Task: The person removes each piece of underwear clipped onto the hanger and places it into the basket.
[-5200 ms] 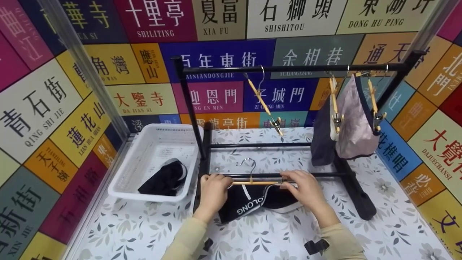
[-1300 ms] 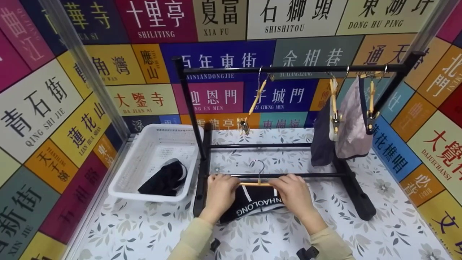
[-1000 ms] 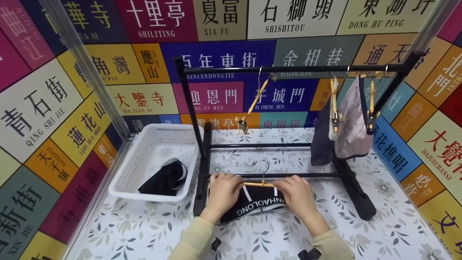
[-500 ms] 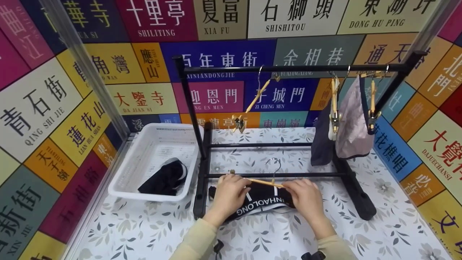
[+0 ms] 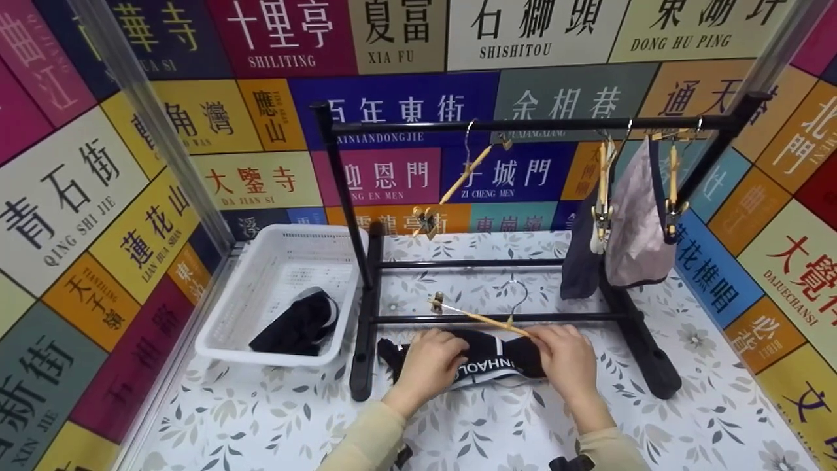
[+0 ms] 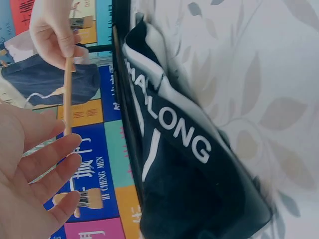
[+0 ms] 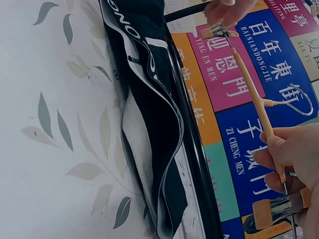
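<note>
My right hand (image 5: 569, 356) grips the right end of a wooden clip hanger (image 5: 487, 320), raised off the table with its metal hook upward. Its far clip (image 5: 437, 301) sticks out to the left and grips nothing. My left hand (image 5: 435, 363) is off the hanger, over black underwear (image 5: 484, 350), its fingers loosely bent; in the left wrist view these fingers (image 6: 55, 162) are spread beside the hanger bar. White letters run along the waistband of the underwear, which lies on the table. In the right wrist view, the near clip (image 7: 279, 206) sits by my right fingers.
A black garment rack (image 5: 536, 124) stands behind the hands. A bare clip hanger (image 5: 465, 173) hangs at its left; dark shorts (image 5: 580, 255) and a pink garment (image 5: 637, 229) hang at its right. A white basket (image 5: 225, 314) on the left holds a dark garment (image 5: 301, 324).
The left hand has let go of the hanger and moved down over the underwear. The right hand has shifted right with the hanger, whose left end now tilts up.
</note>
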Available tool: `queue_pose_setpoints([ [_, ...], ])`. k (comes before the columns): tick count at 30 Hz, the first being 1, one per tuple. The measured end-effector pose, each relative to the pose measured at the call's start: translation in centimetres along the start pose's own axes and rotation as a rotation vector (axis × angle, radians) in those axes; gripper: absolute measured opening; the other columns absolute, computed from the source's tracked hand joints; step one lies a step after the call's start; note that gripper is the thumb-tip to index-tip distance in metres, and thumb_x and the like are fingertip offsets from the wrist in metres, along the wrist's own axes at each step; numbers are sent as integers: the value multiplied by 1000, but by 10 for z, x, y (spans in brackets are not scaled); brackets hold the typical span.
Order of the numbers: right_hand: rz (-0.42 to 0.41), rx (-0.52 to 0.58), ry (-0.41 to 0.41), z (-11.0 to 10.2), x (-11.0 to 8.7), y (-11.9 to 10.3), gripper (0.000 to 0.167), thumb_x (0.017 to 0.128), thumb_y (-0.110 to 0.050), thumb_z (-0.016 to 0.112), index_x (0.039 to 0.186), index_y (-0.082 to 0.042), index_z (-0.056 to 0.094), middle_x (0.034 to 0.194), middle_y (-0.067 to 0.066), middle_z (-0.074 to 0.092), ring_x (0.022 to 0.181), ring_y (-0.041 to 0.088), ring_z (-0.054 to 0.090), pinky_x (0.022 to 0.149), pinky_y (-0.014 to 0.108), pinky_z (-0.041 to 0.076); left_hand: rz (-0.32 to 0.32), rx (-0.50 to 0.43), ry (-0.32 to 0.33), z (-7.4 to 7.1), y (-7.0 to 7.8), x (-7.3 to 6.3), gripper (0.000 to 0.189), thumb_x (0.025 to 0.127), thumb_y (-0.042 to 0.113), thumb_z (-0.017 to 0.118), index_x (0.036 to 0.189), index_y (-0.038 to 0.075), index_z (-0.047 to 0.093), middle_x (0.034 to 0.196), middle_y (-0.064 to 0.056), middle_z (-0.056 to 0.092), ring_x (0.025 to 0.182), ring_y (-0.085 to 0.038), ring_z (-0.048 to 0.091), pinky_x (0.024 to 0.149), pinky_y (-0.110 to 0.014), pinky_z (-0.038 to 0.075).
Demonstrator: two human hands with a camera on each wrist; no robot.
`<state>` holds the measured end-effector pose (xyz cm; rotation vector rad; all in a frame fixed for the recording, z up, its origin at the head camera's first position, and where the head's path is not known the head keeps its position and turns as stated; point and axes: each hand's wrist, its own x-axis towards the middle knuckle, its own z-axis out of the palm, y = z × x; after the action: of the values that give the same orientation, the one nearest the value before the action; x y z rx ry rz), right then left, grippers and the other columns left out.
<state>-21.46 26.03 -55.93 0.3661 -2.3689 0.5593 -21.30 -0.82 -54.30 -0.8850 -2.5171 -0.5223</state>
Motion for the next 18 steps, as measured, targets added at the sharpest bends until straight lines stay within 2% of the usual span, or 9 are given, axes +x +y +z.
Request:
queue_pose_setpoints([
  [9,31,-15,28,-4,-1,3,21,78,-3,80,96,-13,77,90,4,73,78,32,61,65,48,45,-26,29,-68,19,0,3,27,85,27,76,109,16,72,107,2,68,99,-19,60,87,-40,47],
  [18,82,-44,26,-6,-3,5,21,79,-3,79,97,-12,77,89,6,73,80,33,62,65,48,43,-99,65,-183,32,-3,7,43,87,35,74,125,17,67,127,-6,62,120,-28,54,97,-50,43],
])
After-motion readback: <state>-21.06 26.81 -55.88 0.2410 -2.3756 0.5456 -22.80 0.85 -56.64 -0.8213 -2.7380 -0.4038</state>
